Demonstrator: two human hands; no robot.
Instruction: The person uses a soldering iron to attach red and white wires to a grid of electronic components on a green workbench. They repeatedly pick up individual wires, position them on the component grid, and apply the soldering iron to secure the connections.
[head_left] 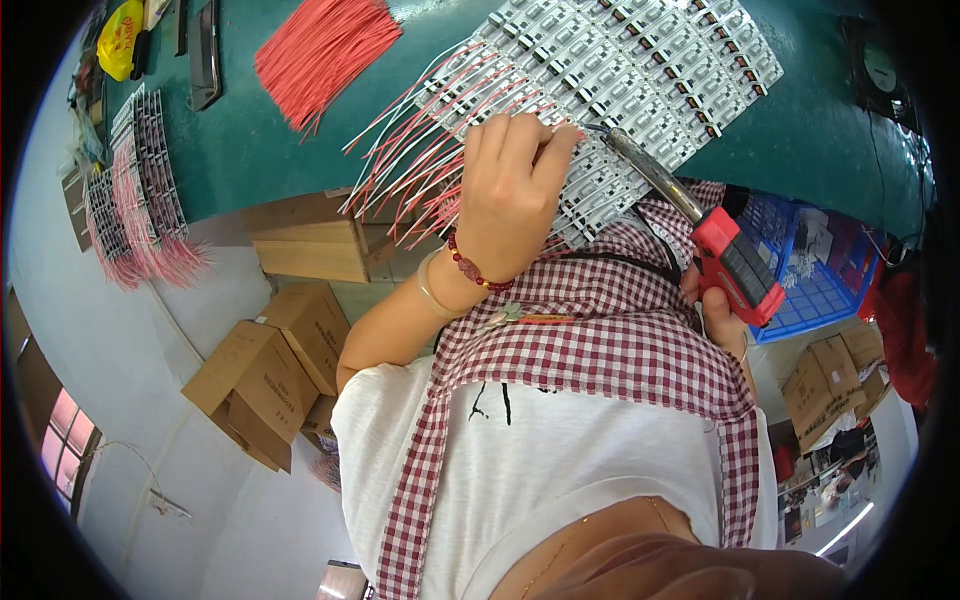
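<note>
My left hand [512, 195] is pinched closed at the near-left part of a panel of small circuit boards [650, 75]. A thin red wire shows at its fingertips, partly hidden by the fingers. Thin red and white wires [415, 165] fan out leftward from the panel's left rows. My right hand [718, 318] is wrapped round the red and black handle of a soldering iron [738, 262]. The iron's metal shaft slants up and left, and its tip is close beside my left fingertips, at the boards. Whether the tip touches the wire I cannot tell.
On the green table [260, 165] lies a bundle of red wires [325, 60]. Wired board strips [150, 165] hang over its left edge. A dark flat device [205, 55] and a yellow item [120, 42] lie far left. Right are a blue basket [815, 315] and cartons [830, 385].
</note>
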